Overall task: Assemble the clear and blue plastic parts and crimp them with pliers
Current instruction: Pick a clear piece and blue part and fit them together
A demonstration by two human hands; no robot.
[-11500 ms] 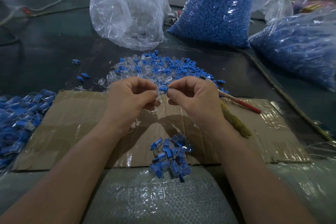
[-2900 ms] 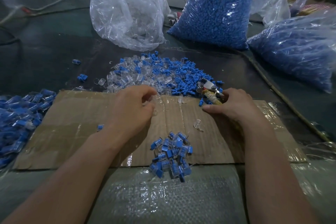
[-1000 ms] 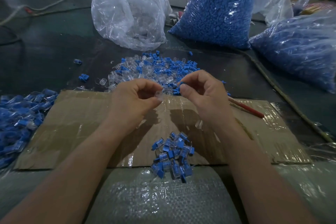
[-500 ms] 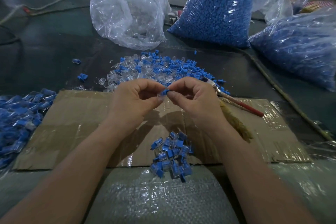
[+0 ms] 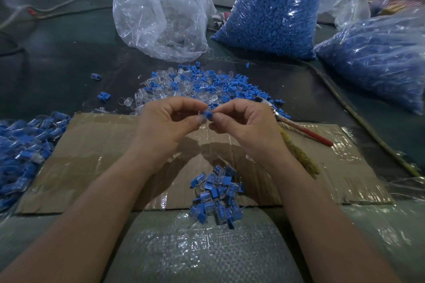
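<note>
On the far left of the dark counter (image 5: 57, 71) a pale cable (image 5: 57, 4) loops, and nearer lies a heap of blue-and-clear pieces (image 5: 20, 151) in crumpled film. A taped cardboard sheet (image 5: 96, 145) covers the near middle, with a woven plastic sack (image 5: 195, 248) at the near edge.

Far behind it slumps a clear bag (image 5: 161, 14) with clear pieces at its bottom, and in front of that spreads a loose heap of clear and blue parts (image 5: 195, 85).

Above the cardboard's far edge the hands meet. The left hand (image 5: 165, 124) pinches a clear part (image 5: 200, 119) between thumb and forefinger. The right hand (image 5: 248, 126) pinches a blue part (image 5: 208, 114) the same way, pressed end-on against the clear one. The other fingers of both are curled.

Below them, on the cardboard's near edge, sits a small pile of assembled pieces (image 5: 216, 195).

To the right the pliers (image 5: 305, 132) lie on the cardboard, one handle red, the other wrapped in yellowish fibre, with the head in the loose heap.

Far right stand two bags of blue parts, one upright (image 5: 273, 7), one slumped (image 5: 379, 57).
</note>
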